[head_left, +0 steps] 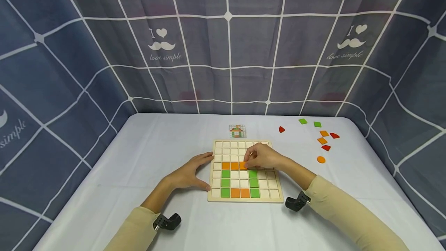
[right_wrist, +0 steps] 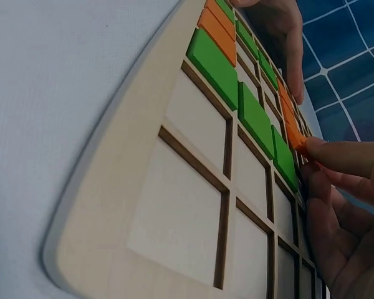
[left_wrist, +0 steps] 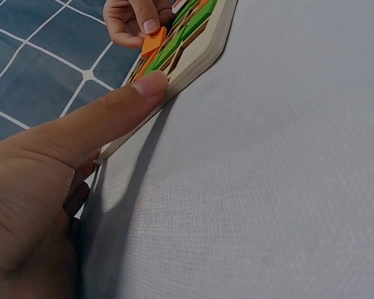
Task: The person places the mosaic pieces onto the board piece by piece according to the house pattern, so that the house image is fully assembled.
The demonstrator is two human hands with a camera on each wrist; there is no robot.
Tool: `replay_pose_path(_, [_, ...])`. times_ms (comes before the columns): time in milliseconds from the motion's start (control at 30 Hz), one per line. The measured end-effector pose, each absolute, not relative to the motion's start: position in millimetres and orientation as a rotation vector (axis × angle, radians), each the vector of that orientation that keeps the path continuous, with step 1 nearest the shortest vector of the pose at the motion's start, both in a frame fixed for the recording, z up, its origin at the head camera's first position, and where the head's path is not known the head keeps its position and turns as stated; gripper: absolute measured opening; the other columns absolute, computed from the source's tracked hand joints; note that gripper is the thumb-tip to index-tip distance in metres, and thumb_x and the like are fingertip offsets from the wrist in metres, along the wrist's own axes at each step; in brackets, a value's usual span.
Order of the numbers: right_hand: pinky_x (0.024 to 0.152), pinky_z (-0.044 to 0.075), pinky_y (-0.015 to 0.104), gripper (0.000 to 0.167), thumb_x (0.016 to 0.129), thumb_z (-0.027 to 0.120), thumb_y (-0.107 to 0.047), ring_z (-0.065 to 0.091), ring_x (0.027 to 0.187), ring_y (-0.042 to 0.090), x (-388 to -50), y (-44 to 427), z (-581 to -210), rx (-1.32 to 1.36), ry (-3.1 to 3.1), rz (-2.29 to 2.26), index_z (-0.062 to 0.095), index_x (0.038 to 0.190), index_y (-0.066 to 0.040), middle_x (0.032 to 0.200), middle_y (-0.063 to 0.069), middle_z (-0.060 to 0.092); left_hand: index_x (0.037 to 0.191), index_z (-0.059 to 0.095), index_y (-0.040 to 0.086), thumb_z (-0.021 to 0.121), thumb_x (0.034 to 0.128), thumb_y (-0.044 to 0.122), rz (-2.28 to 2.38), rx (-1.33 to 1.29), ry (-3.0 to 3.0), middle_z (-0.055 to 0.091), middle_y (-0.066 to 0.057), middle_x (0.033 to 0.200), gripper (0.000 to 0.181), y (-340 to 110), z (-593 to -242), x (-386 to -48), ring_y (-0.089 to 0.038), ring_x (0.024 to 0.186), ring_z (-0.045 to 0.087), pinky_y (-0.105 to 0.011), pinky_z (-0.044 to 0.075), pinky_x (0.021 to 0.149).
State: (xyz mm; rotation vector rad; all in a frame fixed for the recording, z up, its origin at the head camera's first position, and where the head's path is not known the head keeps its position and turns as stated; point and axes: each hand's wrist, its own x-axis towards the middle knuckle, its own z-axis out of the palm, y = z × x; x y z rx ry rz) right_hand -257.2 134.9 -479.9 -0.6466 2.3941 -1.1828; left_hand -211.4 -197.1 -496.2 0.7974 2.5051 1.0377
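Observation:
A wooden grid board (head_left: pixel 245 200) lies on the table, with green tiles (head_left: pixel 225 183) in two columns and orange tiles (head_left: pixel 235 193) in two rows. My right hand (head_left: pixel 263 155) pinches an orange tile (left_wrist: pixel 153 42) over the upper orange row; in the right wrist view the thumb and a finger (right_wrist: pixel 336 156) hold its edge. My left hand (head_left: pixel 188 172) rests at the board's left edge, thumb and fingers spread; its thumb (left_wrist: pixel 121 106) touches the rim in the left wrist view.
A small pattern card (head_left: pixel 237 131) lies behind the board. At the right back are green pieces (head_left: pixel 303 121), orange squares (head_left: pixel 322 141), red pieces (head_left: pixel 334 135) and an orange circle (head_left: pixel 321 159). A checked curtain (head_left: pixel 251 42) surrounds the table's back and sides.

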Motion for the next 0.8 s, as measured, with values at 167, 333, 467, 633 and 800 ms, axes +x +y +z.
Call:
replay_pose_path(167, [0.054, 0.042, 0.023, 0.01, 0.086, 0.085, -0.012, 0.055, 0.06, 0.011, -256, 135, -481, -0.667, 2.431, -1.159, 0.075, 0.086, -0.012, 0.069, -0.001, 0.069, 0.161, 0.035, 0.005, 0.096, 0.0726, 0.037, 1.042, 0.799, 2.5, 0.024, -0.007, 0.169, 0.112, -196, -498, -212, -0.034, 0.155, 0.015, -0.057, 0.017, 0.122])
replay_pose_path(333, [0.055, 0.044, 0.023, 0.01, 0.087, 0.085, -0.012, 0.057, 0.062, 0.011, -254, 135, -479, -0.664, 2.441, -1.149, 0.075, 0.087, -0.012, 0.072, -0.002, 0.07, 0.161, 0.035, 0.005, 0.096, 0.0723, 0.037, 1.046, 0.802, 2.498, 0.024, -0.007, 0.169, 0.112, -196, -498, -212, -0.034, 0.155, 0.015, -0.057, 0.017, 0.122])
replay_pose_path(467, [0.054, 0.046, 0.024, 0.009, 0.088, 0.083, -0.01, 0.058, 0.061, 0.013, -253, 138, -477, -0.656, 2.387, -1.177, 0.074, 0.09, -0.01, 0.075, 0.001, 0.073, 0.161, 0.035, 0.005, 0.096, 0.0721, 0.037, 1.049, 0.801, 2.495, 0.024, -0.007, 0.169, 0.112, -196, -498, -212, -0.034, 0.155, 0.015, -0.057, 0.017, 0.122])
replay_pose_path(633, [0.057, 0.049, 0.027, 0.01, 0.089, 0.081, -0.01, 0.061, 0.062, 0.015, -253, 147, -473, -0.664, 2.35, -1.185, 0.074, 0.095, -0.008, 0.079, 0.003, 0.074, 0.161, 0.035, 0.005, 0.096, 0.0722, 0.037, 1.036, 0.8, 2.502, 0.023, -0.006, 0.169, 0.112, -197, -497, -212, -0.034, 0.155, 0.015, -0.057, 0.017, 0.122])
replay_pose_path(800, [0.068, 0.054, 0.033, 0.014, 0.089, 0.081, -0.013, 0.068, 0.074, 0.018, -257, 162, -465, -0.677, 2.396, -1.151, 0.074, 0.1, -0.007, 0.083, 0.002, 0.074, 0.161, 0.035, 0.006, 0.096, 0.0718, 0.037, 1.033, 0.8, 2.507, 0.023, -0.006, 0.17, 0.112, -198, -497, -212, -0.035, 0.155, 0.015, -0.058, 0.017, 0.122])
